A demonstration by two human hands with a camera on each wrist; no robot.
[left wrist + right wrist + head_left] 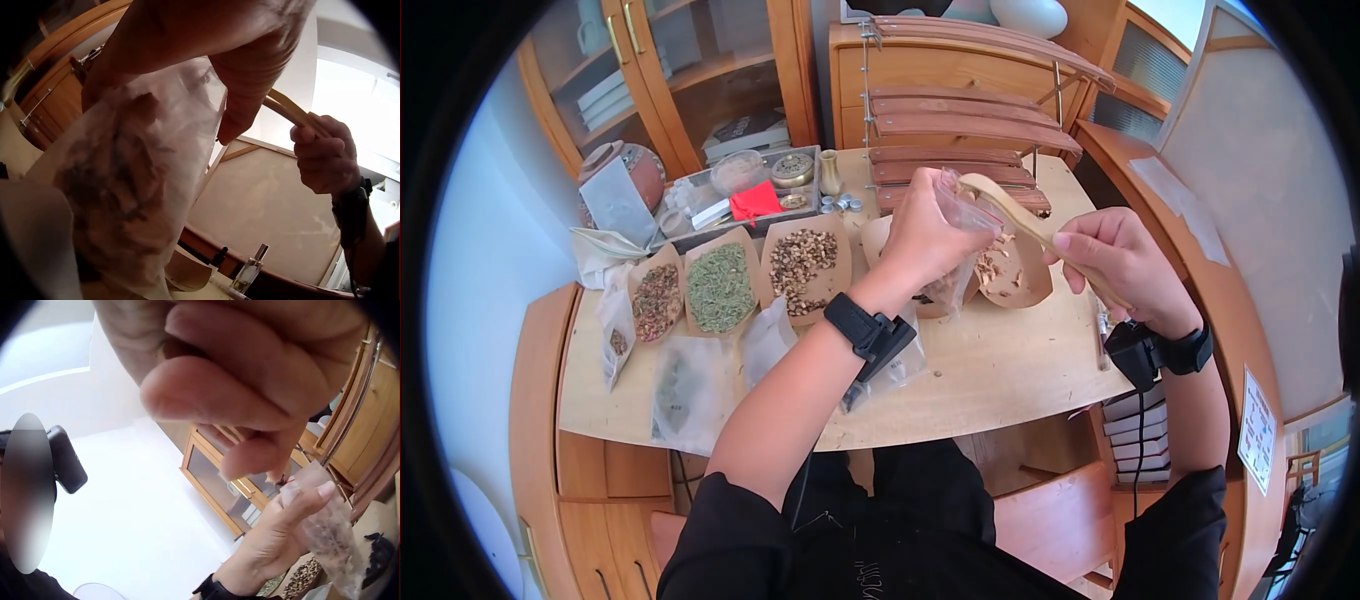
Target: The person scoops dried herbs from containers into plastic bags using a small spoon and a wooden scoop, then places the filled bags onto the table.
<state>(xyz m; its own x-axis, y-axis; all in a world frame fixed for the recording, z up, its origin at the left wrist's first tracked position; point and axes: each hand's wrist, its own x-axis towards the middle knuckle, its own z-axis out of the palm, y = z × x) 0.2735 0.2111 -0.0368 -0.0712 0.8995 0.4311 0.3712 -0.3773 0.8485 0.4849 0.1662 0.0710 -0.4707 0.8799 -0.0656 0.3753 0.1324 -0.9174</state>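
Note:
My left hand (932,235) grips the top of a clear plastic bag (952,285), held upright over the paper trays. Pale brown pieces fill much of the bag (119,187) in the left wrist view. In my right hand (1125,262) is a light wooden scoop or spoon (1015,212), pinched by its handle, its far end at the bag's mouth. Below and right of the bag lies a paper tray (1025,285) with some pale chips. The right wrist view shows the left hand (269,544) around the bag (331,537), and my curled right fingers (206,394) close up.
Paper trays of reddish bits (657,300), green herb (720,290) and brown pieces (803,262) stand at the left. Filled bags (690,390) lie in front. Behind are a grey box (690,235) of small items and a slatted wooden rack (960,120). A small bottle (250,272) stands at the right.

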